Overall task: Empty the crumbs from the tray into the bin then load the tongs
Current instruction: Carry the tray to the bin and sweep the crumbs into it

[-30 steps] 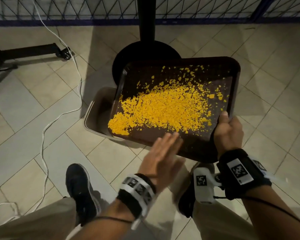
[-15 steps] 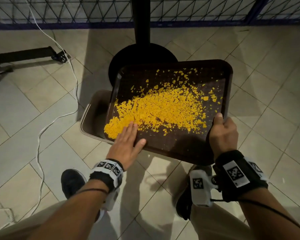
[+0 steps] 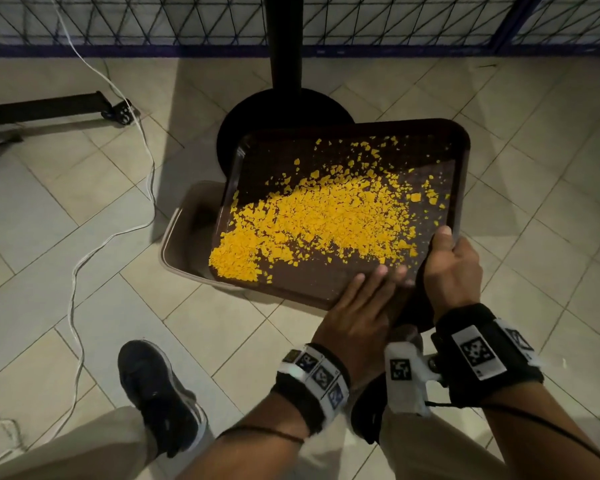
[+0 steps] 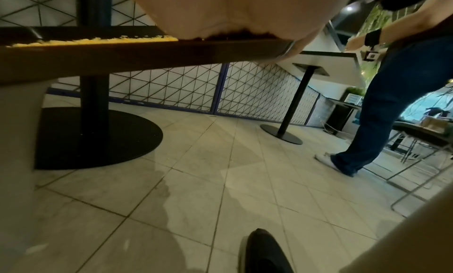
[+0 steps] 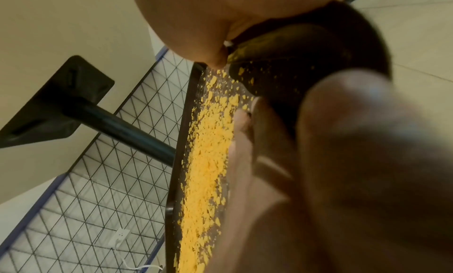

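Note:
A dark brown tray hangs tilted over a beige bin on the floor, its lower left corner above the bin's opening. Yellow crumbs cover the tray and pile toward that corner. My right hand grips the tray's near right corner, thumb on top. My left hand lies flat with straight fingers on the tray's near edge, beside the right hand, behind the crumbs. In the left wrist view the tray shows edge-on with crumbs on it. The right wrist view shows crumbs along the tray. No tongs are in view.
A black table post and round base stand right behind the bin. A white cable snakes over the tiled floor at left. A wire fence closes the back. My shoes are near. Another person stands to the right.
My left hand swept from the tray's middle near edge to the left corner among the crumbs, then came back right to beside the right hand. The right hand kept its grip.

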